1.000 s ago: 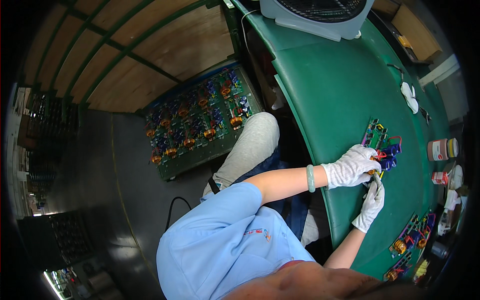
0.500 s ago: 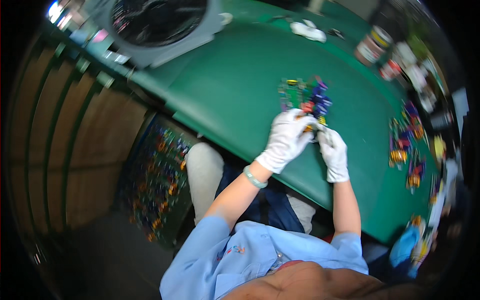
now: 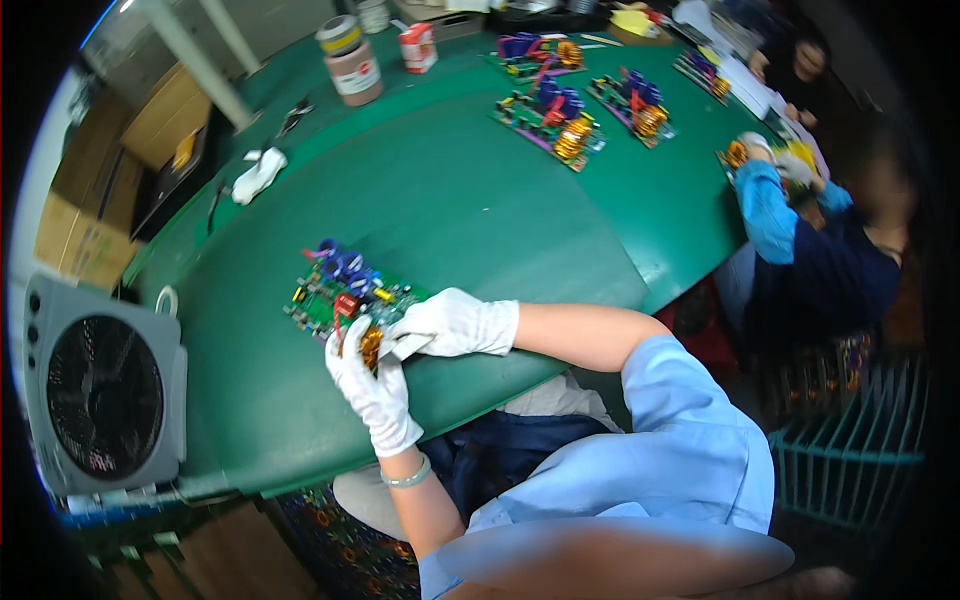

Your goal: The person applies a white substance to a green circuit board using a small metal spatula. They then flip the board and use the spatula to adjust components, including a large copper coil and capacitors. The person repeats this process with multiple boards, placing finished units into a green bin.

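A green circuit board point(image 3: 318, 300) with dark blue capacitors, a red part and a copper-wound coil point(image 3: 370, 347) lies on the green-topped table. My left hand point(image 3: 370, 390), in a white glove with a pale bangle at the wrist, is closed around the coil at the board's near edge. My right hand point(image 3: 450, 325), gloved too, comes in from the right over the board's near right corner. Its fingers are pinched together close beside the coil. Whatever they grip is hidden by the glove.
Several similar boards point(image 3: 548, 120) sit at the far right. A grey fan point(image 3: 105, 385) stands at the left. A jar point(image 3: 352, 70), a small red-and-white carton point(image 3: 418, 48) and a crumpled white glove point(image 3: 259, 176) are along the back. A co-worker in blue sleeves point(image 3: 775, 215) handles another board.
My view has swung to the right, so the board and my hands now appear further left and the co-workers show. Both hands remain at the coil end of the board.
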`<action>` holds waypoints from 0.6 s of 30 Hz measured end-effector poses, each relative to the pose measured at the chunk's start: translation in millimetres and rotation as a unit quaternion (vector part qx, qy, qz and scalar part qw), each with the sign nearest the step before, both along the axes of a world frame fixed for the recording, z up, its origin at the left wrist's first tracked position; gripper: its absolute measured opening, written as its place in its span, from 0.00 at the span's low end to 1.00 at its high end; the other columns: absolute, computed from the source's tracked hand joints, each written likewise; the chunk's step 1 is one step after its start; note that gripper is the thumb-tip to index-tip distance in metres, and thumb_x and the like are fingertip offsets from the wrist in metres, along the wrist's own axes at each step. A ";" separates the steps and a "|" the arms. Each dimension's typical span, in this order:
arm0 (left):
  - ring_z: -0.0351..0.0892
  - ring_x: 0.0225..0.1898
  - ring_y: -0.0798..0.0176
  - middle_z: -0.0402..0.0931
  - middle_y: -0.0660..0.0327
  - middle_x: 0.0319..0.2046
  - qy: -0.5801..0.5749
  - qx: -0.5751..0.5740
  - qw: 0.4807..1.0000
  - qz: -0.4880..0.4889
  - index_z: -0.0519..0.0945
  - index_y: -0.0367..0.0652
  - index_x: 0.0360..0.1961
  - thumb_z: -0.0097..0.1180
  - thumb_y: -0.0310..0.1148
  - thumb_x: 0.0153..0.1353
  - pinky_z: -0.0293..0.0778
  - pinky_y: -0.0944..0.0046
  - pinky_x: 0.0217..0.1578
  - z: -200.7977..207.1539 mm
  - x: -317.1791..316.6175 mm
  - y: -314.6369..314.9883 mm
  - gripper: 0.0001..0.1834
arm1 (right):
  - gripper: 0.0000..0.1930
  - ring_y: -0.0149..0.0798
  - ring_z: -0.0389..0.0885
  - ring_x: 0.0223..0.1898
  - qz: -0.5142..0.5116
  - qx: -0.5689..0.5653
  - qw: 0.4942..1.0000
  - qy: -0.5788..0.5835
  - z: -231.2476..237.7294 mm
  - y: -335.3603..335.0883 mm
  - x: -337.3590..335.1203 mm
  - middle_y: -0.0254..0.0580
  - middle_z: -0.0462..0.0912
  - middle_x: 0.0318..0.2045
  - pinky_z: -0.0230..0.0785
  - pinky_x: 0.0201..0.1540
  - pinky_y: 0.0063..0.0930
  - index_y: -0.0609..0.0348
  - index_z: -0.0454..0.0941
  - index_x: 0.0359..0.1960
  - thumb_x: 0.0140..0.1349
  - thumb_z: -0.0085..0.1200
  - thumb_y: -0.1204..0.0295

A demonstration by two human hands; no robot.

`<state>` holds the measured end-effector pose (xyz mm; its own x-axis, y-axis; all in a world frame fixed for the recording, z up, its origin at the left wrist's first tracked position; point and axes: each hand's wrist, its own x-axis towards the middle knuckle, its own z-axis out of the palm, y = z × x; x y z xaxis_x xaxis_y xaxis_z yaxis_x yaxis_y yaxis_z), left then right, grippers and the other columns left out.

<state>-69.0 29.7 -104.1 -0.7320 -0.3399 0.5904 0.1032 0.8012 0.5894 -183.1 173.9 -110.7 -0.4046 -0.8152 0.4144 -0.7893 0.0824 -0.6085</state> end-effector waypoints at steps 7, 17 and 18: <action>0.69 0.57 0.47 0.77 0.55 0.50 0.004 -0.033 0.999 0.000 0.76 0.41 0.52 0.61 0.27 0.56 0.61 0.49 0.61 -1.9 -1.0 -0.5 0.21 | 0.18 0.47 0.82 0.32 0.015 0.005 1.000 -0.017 -6.0 1.2 0.6 0.39 0.82 0.30 0.73 0.31 0.39 0.47 0.82 0.45 0.64 0.50 0.52; 0.70 0.55 0.46 0.77 0.54 0.51 0.016 -0.048 0.999 -0.006 0.76 0.41 0.53 0.59 0.30 0.59 0.62 0.48 0.60 -3.9 -3.7 -2.7 0.19 | 0.15 0.46 0.81 0.30 0.012 -0.020 0.999 0.033 -12.6 2.5 -1.6 0.37 0.81 0.30 0.73 0.29 0.39 0.46 0.81 0.48 0.63 0.51 0.58; 0.70 0.56 0.46 0.77 0.54 0.51 0.017 -0.043 0.999 -0.007 0.76 0.41 0.53 0.59 0.30 0.59 0.62 0.48 0.60 -5.0 -3.9 -3.1 0.19 | 0.16 0.46 0.81 0.30 0.014 -0.022 0.999 0.037 -13.7 2.3 -2.3 0.37 0.81 0.30 0.73 0.29 0.39 0.45 0.81 0.48 0.62 0.52 0.58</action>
